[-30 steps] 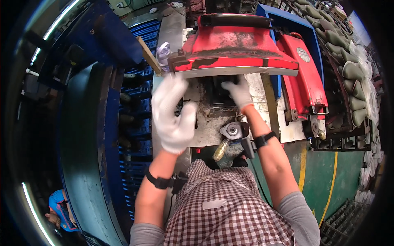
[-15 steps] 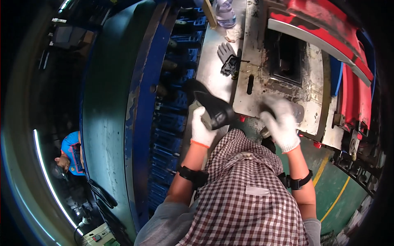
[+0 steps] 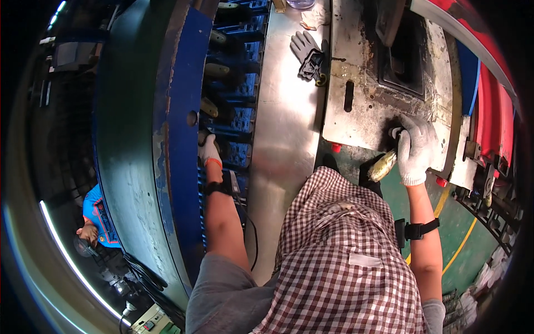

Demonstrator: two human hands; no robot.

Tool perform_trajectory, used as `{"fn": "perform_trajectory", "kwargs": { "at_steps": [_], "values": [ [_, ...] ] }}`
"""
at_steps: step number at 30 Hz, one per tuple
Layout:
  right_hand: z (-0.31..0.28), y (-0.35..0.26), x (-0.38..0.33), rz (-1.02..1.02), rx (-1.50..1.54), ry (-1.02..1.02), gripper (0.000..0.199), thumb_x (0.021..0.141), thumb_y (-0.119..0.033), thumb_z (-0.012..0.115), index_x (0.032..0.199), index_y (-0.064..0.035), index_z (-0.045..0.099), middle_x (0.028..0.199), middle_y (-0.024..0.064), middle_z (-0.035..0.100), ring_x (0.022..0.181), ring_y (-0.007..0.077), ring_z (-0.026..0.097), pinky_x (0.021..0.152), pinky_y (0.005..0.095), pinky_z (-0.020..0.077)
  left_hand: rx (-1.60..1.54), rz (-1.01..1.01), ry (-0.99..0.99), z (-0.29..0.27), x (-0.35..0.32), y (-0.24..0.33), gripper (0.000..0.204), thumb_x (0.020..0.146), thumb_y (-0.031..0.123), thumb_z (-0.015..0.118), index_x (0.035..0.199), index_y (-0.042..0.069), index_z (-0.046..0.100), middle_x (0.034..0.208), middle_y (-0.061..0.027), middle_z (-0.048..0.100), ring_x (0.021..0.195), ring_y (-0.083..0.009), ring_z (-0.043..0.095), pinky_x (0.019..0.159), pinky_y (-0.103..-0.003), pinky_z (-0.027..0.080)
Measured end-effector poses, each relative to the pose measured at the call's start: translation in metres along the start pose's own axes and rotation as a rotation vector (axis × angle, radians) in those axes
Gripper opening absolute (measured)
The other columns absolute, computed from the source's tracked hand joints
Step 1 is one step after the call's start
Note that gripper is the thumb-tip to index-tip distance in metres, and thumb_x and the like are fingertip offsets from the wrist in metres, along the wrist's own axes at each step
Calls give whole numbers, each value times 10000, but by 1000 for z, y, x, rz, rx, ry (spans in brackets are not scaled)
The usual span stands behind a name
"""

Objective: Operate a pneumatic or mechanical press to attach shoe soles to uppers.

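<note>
My left hand, in a white knit glove with an orange cuff, reaches into the blue rack at left. Its fingers close round a black shoe, mostly hidden by the hand and the rack's blue beam. At right, my right hand, also gloved in white, is over the near edge of the worn metal machine table. Its fingers curl round a dark object, with a yellowish, rounded end sticking out toward me. The glove hides most of that object, so its kind is unclear.
Several yellowish shoe lasts line the blue rack. A grey glove lies on the steel shelf beside a small black item. A red machine arm stands at right. Another person is at far left.
My left hand has carried the black shoe leftward from in front of me into the blue rack. My right hand has shifted slightly right and up, and the yellowish end now shows plainly.
</note>
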State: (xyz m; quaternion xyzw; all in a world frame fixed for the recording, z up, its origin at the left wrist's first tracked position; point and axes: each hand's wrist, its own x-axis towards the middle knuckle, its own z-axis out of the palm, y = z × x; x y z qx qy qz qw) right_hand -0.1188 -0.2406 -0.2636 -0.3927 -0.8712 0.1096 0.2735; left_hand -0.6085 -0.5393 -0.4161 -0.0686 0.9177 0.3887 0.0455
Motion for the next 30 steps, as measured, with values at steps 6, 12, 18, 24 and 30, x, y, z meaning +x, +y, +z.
{"fn": "perform_trajectory", "kwargs": {
  "at_steps": [6, 12, 18, 24, 30],
  "values": [
    [1, 2, 3, -37, -20, 46, 286, 856, -55, 637, 1125, -60, 733, 1108, 142, 727, 1054, 363, 665, 980, 472, 495, 187, -67, -126, -13, 15, -32, 935, 916, 443, 759, 1606, 12, 298, 1577, -222, 474, 1446, -402, 459, 1175, -463, 393],
    [2, 4, -2, -27, -62, 56, 286, 864, -63, 636, 1135, -60, 729, 1111, 138, 725, 1066, 364, 661, 984, 467, 493, 199, 131, -114, 0, -105, -17, 865, 944, 266, 674, 1624, -16, 220, 1663, -276, 285, 1515, -408, 346, 1247, -434, 298],
    [-1, 1, 0, -57, -44, 82, 285, 869, -75, 634, 1138, -74, 731, 1088, 135, 723, 1038, 360, 659, 965, 467, 499, 494, 538, -577, 7, -200, -49, 795, 877, 295, 726, 1559, 65, 388, 1617, -256, 356, 1512, -446, 307, 1242, -505, 287],
    [1, 3, -2, -39, -29, 107, 241, 875, -101, 648, 1099, -78, 732, 1062, 127, 724, 1023, 350, 662, 958, 472, 493, 836, 600, -742, 11, -214, -18, 951, 778, 395, 785, 1583, 110, 367, 1686, -246, 221, 1534, -467, 253, 1241, -495, 298],
    [-2, 4, -4, -39, -21, 122, 233, 865, -114, 669, 1084, -76, 738, 1032, 122, 722, 1002, 333, 669, 947, 471, 495, 951, 434, -968, 12, -203, 15, 1000, 802, 450, 761, 1631, 129, 303, 1704, -239, 190, 1558, -458, 217, 1256, -471, 286]
  ]
}}
